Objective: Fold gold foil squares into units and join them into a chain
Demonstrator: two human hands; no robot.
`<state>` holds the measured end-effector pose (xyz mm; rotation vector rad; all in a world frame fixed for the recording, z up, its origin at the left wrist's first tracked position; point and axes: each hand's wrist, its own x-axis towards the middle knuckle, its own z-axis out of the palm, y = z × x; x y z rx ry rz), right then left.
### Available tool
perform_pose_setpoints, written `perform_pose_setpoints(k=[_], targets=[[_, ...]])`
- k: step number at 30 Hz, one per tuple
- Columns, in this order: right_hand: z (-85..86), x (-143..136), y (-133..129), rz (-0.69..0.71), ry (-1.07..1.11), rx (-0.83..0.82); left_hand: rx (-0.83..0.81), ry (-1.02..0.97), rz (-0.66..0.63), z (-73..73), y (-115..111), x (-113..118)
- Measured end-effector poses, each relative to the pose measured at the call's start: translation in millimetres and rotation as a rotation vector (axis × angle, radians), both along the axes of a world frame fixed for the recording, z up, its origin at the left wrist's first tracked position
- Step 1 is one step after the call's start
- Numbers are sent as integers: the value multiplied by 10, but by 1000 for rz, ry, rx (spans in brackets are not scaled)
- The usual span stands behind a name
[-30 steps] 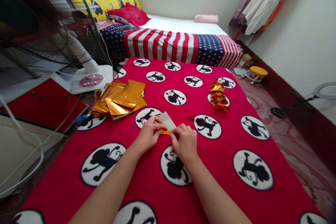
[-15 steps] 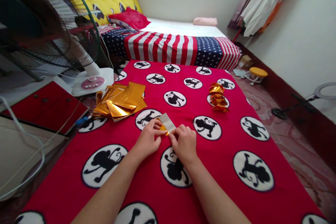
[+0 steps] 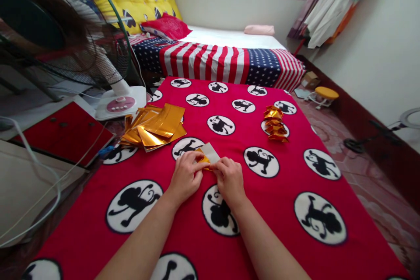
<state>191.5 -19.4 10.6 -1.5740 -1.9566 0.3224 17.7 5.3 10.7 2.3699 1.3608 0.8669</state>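
Note:
A partly folded sheet of gold foil paper (image 3: 210, 152), its pale grey back showing, lies on the red monkey-print cloth (image 3: 262, 249) between my hands. My left hand (image 3: 187, 174) grips its left and near edge, fingers closed over the gold part. From the right, my right hand (image 3: 229, 179) pinches the near corner, its thumb and fingertips close to my left fingertips. Beyond my left hand lies a loose pile of gold foil sheets (image 3: 157, 127). Farther off on the right stands a row of folded gold paper pieces (image 3: 275, 124), set one against another.
At the left a fan (image 3: 118, 103) stands on its base beside a red panel (image 3: 62, 131) with cables. Behind the cloth-covered surface is a bed (image 3: 210, 59) with a striped and starred cover. A yellow stool (image 3: 326, 92) and a ring-light stand (image 3: 364, 142) are on the right-hand floor.
My fingertips have drawn slightly closer together along the near edge of the gold foil paper. The whole view has shifted a little; the pile and folded row stay put.

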Motion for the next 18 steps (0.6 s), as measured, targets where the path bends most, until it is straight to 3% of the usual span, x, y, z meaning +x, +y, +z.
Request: perform_pose_setpoints(k=[10,18], targets=[[8,86,187,-94,-26,74,9,104,-14,31,-11,17],[-66,-53,89,-5,9,126,71,106,8,14,-12,17]])
